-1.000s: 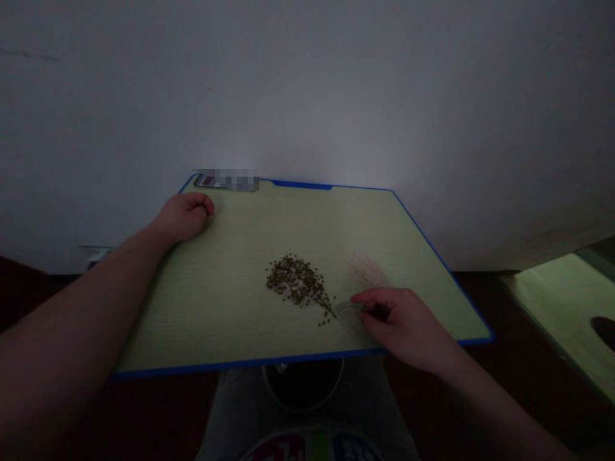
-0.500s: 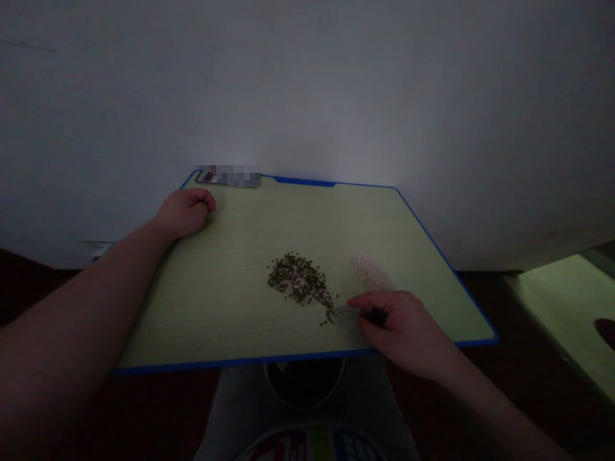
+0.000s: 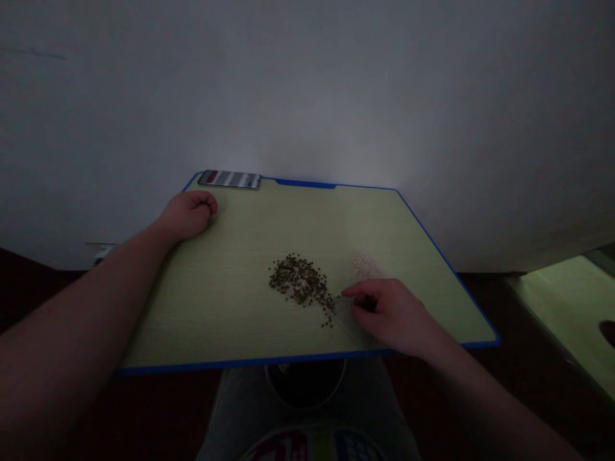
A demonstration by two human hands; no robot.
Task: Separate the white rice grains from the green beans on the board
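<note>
A heap of small dark green beans (image 3: 298,279), with paler grains mixed in, lies on the light tabletop (image 3: 230,326). My right hand (image 3: 391,314) is at the right end of this heap, thumb and fingers closed on a clear see-through container (image 3: 344,308). Its exact shape is hard to make out in the dim light. The container's rim touches the trailing edge of the beans. Just beyond my right hand lies a pile of pale grains (image 3: 366,264), partly hidden by the hand. My left hand (image 3: 189,214) rests as a loose fist on the left side of the tabletop.
A phone (image 3: 229,179) stands at the far left corner, by the wall (image 3: 307,83). Blue edging (image 3: 250,364) runs around the tabletop. Below the near edge, a dark round bucket (image 3: 306,384) sits between my legs. Another light surface (image 3: 571,307) is at the right.
My right hand has shifted slightly away from me and to the left with the clear container, covering more of the pale grains. My left hand stays put.
</note>
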